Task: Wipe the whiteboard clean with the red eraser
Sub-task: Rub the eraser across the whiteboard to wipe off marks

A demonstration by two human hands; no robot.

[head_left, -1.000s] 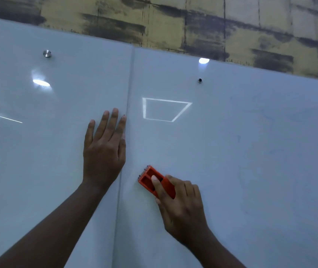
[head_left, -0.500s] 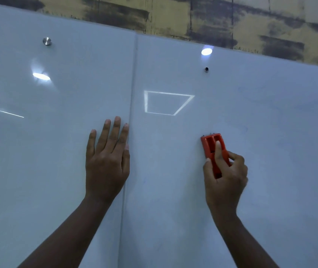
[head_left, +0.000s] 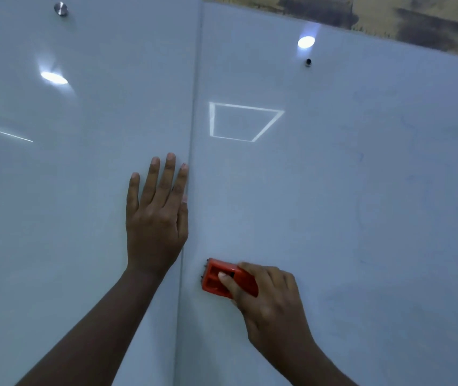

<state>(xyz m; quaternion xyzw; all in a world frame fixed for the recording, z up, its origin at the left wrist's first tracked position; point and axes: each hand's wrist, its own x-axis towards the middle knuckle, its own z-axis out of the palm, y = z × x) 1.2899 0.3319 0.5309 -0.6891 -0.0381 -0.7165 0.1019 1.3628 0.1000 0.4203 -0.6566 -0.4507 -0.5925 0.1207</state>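
Red eraser [head_left: 223, 278], white whiteboard [head_left: 361, 190].

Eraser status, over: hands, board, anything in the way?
Right hand grips red eraser, pressed to whiteboard. Left hand flat beside panel seam. Faint blue smears right. Path unobstructed.

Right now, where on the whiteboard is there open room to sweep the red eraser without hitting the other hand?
The right panel of the whiteboard is bare from the red eraser out to the right edge and up to the small dark mount. It is tight at the seam, where the left hand rests flat just left of the eraser in the right hand.
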